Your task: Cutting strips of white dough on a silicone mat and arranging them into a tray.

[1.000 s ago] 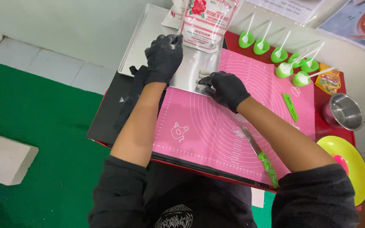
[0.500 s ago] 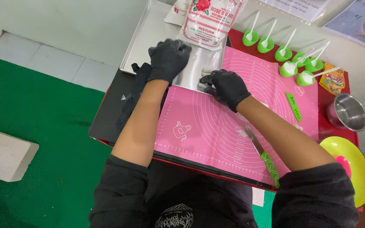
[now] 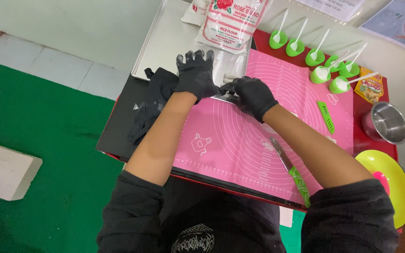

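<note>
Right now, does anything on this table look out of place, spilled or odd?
Nothing is spilled or broken. One small thing: the green-handled knife lies bare on the pink mat, under the right forearm, while its green sheath lies apart. Both gloved hands, left hand and right hand, are at the mat's far edge.

Your right hand (image 3: 251,96) hides whatever it pinches | flour bag (image 3: 233,18) beyond your hands: top cut off | yellow plate (image 3: 390,180) right of your right arm: edge cropped

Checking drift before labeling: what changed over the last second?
Left hand slid from the flour bag back toward the pink mat edge, beside the right hand; the hands now nearly touch. Grasp unclear. Knife, green cups and metal cup unmoved.
</note>
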